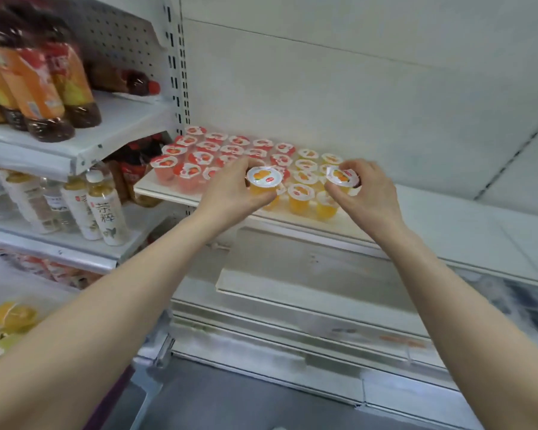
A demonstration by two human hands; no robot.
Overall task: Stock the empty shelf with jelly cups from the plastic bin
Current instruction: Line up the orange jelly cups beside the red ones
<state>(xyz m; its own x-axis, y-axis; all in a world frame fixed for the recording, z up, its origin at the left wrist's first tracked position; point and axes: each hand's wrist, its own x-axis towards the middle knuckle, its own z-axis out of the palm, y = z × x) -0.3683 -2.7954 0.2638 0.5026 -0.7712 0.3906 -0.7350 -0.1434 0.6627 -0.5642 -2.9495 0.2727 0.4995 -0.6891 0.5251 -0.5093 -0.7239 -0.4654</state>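
Your left hand (pixel 235 189) grips an orange jelly cup (pixel 264 179) by its sides, and your right hand (pixel 368 189) pinches a second cup (pixel 342 177) the same way. Both are upright, lids up, held just above the front of the shelf (pixel 441 212). Beneath and between your fingers (pixel 246 164) the orange rows (pixel 305 181) already stand packed, so there looks to be little room there. Bare shelf lies beyond your right fingers, away from the rows, so that hand is nearer the open spot. The left would likely have to follow it across.

Bright, even light — blurred, warped edges
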